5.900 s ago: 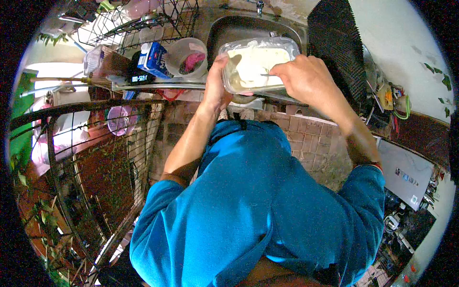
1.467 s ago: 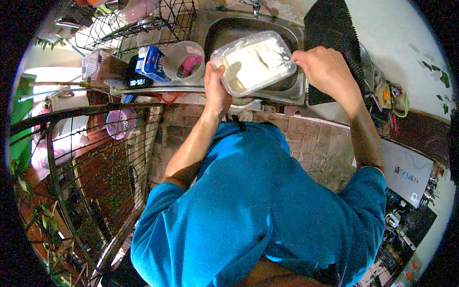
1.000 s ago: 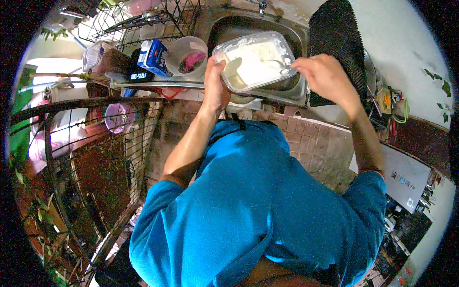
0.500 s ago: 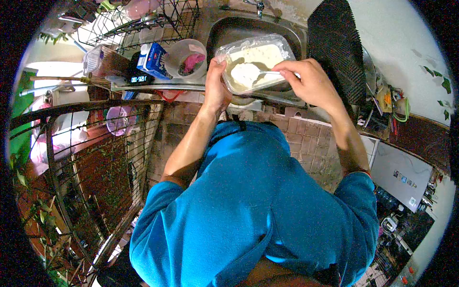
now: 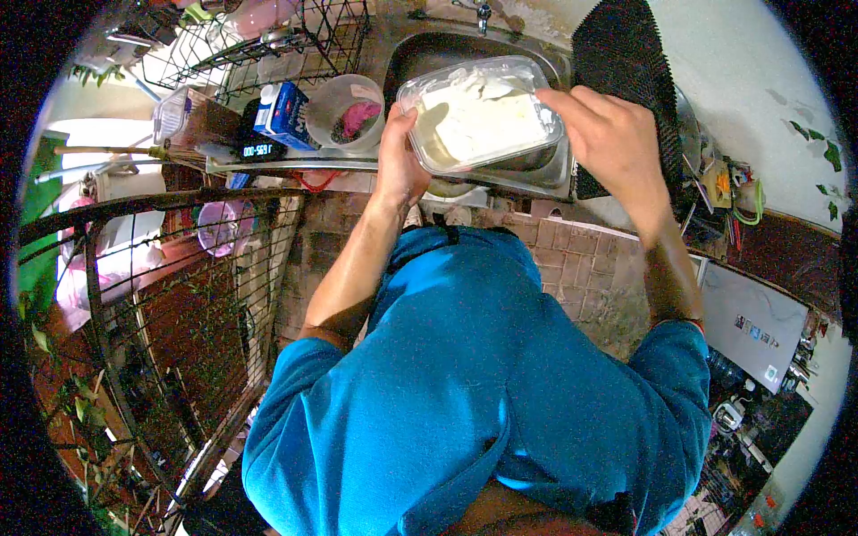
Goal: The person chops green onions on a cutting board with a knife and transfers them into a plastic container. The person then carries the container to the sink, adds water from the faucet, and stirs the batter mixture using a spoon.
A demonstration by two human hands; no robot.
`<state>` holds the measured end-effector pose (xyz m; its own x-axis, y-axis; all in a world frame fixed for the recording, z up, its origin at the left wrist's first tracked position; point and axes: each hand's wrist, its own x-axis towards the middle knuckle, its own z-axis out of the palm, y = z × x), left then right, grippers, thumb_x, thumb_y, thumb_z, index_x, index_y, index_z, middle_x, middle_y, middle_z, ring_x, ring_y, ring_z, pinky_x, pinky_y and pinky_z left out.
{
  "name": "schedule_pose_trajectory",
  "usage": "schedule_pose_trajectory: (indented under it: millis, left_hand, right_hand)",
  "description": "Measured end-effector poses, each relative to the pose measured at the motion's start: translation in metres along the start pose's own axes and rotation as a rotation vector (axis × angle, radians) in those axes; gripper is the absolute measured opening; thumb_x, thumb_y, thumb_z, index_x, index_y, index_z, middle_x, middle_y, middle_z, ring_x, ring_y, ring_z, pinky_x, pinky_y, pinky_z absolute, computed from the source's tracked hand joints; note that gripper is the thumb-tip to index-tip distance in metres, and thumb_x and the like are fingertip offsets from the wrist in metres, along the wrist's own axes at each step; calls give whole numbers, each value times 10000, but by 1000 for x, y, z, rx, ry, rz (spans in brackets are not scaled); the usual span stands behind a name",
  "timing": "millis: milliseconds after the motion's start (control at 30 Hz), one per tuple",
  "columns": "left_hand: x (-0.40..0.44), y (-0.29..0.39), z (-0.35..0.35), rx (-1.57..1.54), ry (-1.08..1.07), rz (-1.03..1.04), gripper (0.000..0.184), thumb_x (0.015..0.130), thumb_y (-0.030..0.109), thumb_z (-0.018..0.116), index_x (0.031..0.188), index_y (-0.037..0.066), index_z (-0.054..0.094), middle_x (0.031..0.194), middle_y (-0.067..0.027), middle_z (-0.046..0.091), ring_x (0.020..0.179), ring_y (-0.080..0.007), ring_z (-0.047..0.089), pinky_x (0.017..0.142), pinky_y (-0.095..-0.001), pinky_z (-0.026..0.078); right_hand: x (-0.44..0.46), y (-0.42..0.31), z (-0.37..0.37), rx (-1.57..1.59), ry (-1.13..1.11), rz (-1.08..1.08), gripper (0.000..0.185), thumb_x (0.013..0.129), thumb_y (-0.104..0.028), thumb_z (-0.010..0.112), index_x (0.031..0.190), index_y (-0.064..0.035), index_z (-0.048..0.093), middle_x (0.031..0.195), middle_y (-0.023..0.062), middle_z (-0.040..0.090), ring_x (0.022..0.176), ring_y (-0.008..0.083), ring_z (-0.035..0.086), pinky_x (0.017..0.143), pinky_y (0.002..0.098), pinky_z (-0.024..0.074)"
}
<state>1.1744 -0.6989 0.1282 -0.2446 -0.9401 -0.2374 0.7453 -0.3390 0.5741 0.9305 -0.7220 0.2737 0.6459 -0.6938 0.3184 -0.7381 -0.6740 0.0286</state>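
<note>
My left hand (image 5: 399, 159) grips the left side of a clear plastic tub (image 5: 427, 152), thumb over the rim and fingers at its outer wall. The tub tilts a little above the sink and holds a thick, creamy white food (image 5: 483, 116), brightly lit. My right hand (image 5: 612, 134) is closed in a pinch at the tub's right rim. The spoon it held half a second ago can hardly be made out now against the white food and behind the fingers.
Under the tub lies a steel sink (image 5: 411, 55) with a tap (image 5: 483, 18) behind it. To the left stand a translucent bucket (image 5: 320, 100) with something pink inside, a blue milk carton (image 5: 284, 116), and a wire rack (image 5: 335, 45). A black ridged mat (image 5: 626, 54) leans at the right.
My right hand has moved right and slightly up, to the tub's right rim. The white heap on the spoon no longer shows separately. The tub has shifted and tilted slightly.
</note>
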Motion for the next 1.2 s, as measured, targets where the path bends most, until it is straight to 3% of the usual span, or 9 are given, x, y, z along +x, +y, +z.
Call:
schedule_pose_trajectory:
  millis: [200,267,400,433,500,667,800,867,1200]
  left_hand:
    - [1,-3,0,-14,6,8,499,939,346,478,1367,108,379,1336,-144,516,1222,-330,548,897,-582,537]
    - [3,-6,-3,-20,6,38,496,936,315,481,1363,80,382,1332,-156,517,1229,-315,541,972,-527,510]
    - [2,-8,-1,-18,-15,35,493,933,295,480,1358,63,384,1330,-166,517,1228,-309,541,1018,-483,484]
    - [3,-9,0,-17,-6,39,494,931,291,480,1358,62,384,1331,-168,517,1231,-311,539,1019,-483,484]
    - [4,-11,-1,-17,4,43,495,929,287,481,1358,60,383,1332,-169,516,1234,-312,538,1021,-483,483]
    - [2,-11,2,25,29,19,504,928,302,478,1362,63,386,1334,-170,516,1226,-330,545,957,-515,527]
    - [-3,-7,7,25,4,-23,508,933,328,472,1366,75,395,1328,-165,522,1212,-339,555,871,-549,563]
    - [-4,-7,11,142,24,26,665,955,521,388,1433,58,388,1413,-199,466,1220,-396,547,685,-530,627]
    - [-1,-2,2,-9,4,-14,524,934,379,472,1390,133,392,1339,-140,517,1189,-352,564,744,-609,580]
  right_hand:
    - [-12,-8,28,-51,-49,-108,449,756,-85,662,1191,-196,676,762,21,568,702,204,601,597,327,535]
    - [-13,-1,20,-51,-96,-166,395,796,-167,620,1178,-250,680,882,5,640,761,208,677,591,343,564]
    - [-7,1,27,329,-122,103,221,850,-167,606,1023,-195,741,779,101,683,686,312,671,614,426,565]
    - [-1,-6,22,389,-120,88,159,838,-57,630,925,-108,753,725,129,686,573,279,644,563,382,537]
    - [1,-11,18,263,-240,99,150,840,-73,633,924,-112,751,722,125,683,600,283,655,572,386,539]
    - [12,-13,-7,-28,-422,46,165,846,-110,638,975,-131,739,774,108,682,685,287,678,599,386,544]
    - [4,-4,6,-92,-209,-86,298,820,-110,651,1113,-154,684,936,59,680,766,245,676,619,372,552]
    - [-6,-5,20,-38,-90,-145,298,805,-93,663,1101,-128,675,942,48,682,774,241,670,634,361,560]
    - [-28,3,36,122,46,33,232,817,-73,661,1041,-134,663,934,86,673,708,281,680,607,366,573]
